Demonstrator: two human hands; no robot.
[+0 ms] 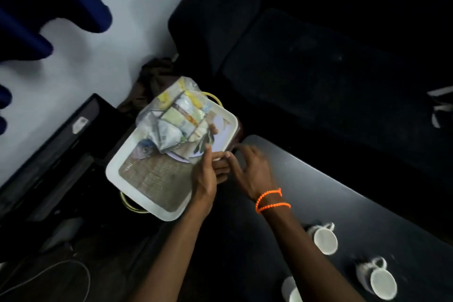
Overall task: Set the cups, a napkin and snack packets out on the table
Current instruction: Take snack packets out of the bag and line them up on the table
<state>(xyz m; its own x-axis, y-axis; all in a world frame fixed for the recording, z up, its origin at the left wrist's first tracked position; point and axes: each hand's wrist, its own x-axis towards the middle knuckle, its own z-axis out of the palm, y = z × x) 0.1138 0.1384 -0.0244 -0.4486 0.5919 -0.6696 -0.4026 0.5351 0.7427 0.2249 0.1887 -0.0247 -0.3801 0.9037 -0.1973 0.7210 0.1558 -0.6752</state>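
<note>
Head view: we look down at a white tray (115,171) with a printed liner, resting off the near end of the dark table (318,179). On the tray's far half sits a clear plastic bag of snack packets (171,117), with what may be a pale napkin (181,157) under its near edge, though we cannot be sure. Three white cups (324,240) already stand on the table at lower right, one cut off by the frame's edge.

Our left hand (208,174) reaches over the tray's near corner, fingers lightly curled with the thumb raised toward the bag; we cannot tell whether it pinches anything. Our right hand (252,167), an orange bead bracelet (269,200) at the wrist, hovers beside it at the table's end, fingers spread and loosely bent, gripping nothing that we can see. Both hands are blurred.

We judge the cups to be set out and the napkin and packets to be the step in hand. The next move likely calls for a firm hold on the slack, slippery bag, or on the napkin beneath it, then a short carry across to the table near the cups.
</note>
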